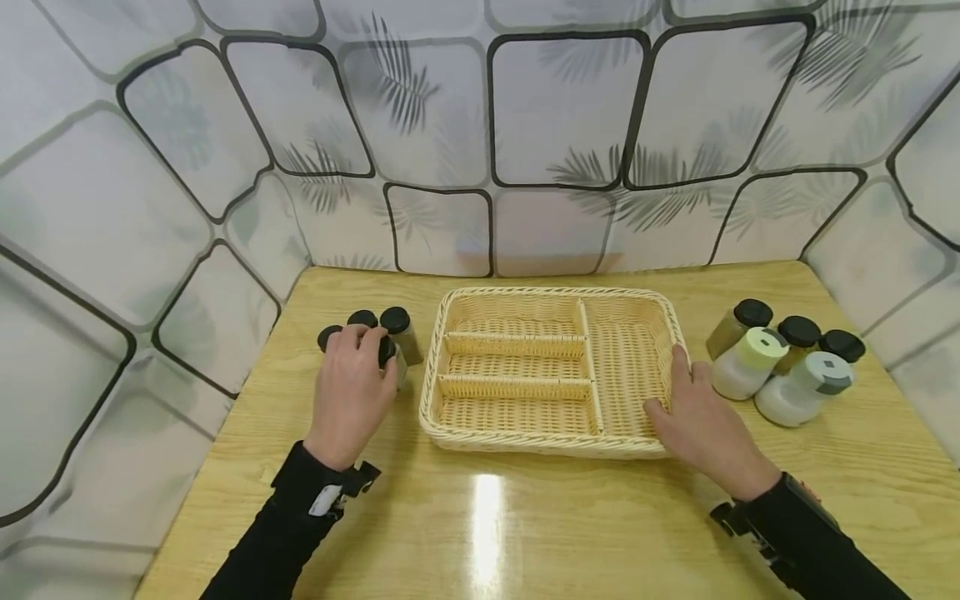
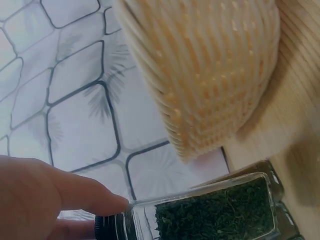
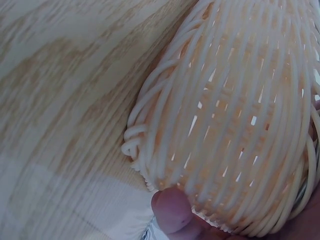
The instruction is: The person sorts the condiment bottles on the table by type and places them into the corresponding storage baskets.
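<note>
My left hand pinches the black cap of a spice jar between thumb and fingers. Clear glass shows dark green dried herbs inside this jar, left of the wicker basket. More black-capped jars stand just beyond the hand, partly hidden by it. My right hand holds the basket's right rim, the thumb on the inner side and the index finger along the edge. In the right wrist view the woven wall fills much of the frame, with the thumb at its rim.
Low dividers split the pale basket into one long right compartment and three left ones. To its right stand black-capped jars, a green-capped white bottle and a grey-white-capped bottle. Patterned cloth surrounds the wooden table.
</note>
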`<state>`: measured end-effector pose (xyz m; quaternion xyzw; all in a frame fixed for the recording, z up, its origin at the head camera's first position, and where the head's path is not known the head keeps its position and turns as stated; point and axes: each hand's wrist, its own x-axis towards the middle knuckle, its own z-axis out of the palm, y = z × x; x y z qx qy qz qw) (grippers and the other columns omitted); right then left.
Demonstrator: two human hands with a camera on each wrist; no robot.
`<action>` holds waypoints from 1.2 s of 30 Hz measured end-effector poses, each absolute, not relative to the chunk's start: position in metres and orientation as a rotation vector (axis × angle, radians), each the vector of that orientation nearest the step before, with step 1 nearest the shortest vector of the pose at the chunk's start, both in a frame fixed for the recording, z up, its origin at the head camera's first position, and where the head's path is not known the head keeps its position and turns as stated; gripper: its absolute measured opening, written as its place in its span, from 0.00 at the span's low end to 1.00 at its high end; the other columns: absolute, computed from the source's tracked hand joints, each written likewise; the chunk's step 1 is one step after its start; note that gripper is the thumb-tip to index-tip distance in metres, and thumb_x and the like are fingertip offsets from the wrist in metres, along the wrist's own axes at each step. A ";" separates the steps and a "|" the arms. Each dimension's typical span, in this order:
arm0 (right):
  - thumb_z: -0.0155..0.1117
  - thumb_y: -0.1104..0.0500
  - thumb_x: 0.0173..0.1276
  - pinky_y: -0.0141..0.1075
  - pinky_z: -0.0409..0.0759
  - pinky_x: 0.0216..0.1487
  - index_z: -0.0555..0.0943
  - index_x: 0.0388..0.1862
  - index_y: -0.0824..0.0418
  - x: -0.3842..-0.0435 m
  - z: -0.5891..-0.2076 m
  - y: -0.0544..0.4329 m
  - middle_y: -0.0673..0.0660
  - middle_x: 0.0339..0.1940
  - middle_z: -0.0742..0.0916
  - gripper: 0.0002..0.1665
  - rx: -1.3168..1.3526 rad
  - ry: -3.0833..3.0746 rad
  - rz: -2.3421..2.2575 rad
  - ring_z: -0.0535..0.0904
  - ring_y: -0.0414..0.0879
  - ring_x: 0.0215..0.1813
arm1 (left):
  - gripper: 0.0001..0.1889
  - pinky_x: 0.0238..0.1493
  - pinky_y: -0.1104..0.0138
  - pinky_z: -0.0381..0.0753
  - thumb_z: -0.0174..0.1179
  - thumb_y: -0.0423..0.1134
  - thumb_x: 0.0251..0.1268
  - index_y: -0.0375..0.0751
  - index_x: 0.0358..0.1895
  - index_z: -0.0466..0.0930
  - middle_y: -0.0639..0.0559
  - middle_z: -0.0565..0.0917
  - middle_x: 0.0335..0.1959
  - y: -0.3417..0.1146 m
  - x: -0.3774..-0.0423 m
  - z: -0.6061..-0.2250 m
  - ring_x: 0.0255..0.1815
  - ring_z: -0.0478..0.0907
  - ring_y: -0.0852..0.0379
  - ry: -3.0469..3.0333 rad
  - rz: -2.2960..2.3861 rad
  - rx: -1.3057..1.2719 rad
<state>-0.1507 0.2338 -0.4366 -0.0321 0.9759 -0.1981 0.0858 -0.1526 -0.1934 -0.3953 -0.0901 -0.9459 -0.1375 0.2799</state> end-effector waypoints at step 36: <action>0.47 0.47 0.77 0.37 0.67 0.22 0.30 0.81 0.69 -0.150 -0.434 0.234 0.84 0.68 0.58 0.52 -0.105 2.905 -0.598 0.73 0.54 0.31 | 0.14 0.44 0.56 0.81 0.63 0.36 0.65 0.34 0.51 0.82 0.38 0.80 0.47 -0.120 -0.142 -0.346 0.48 0.77 0.42 -2.488 -0.480 -0.551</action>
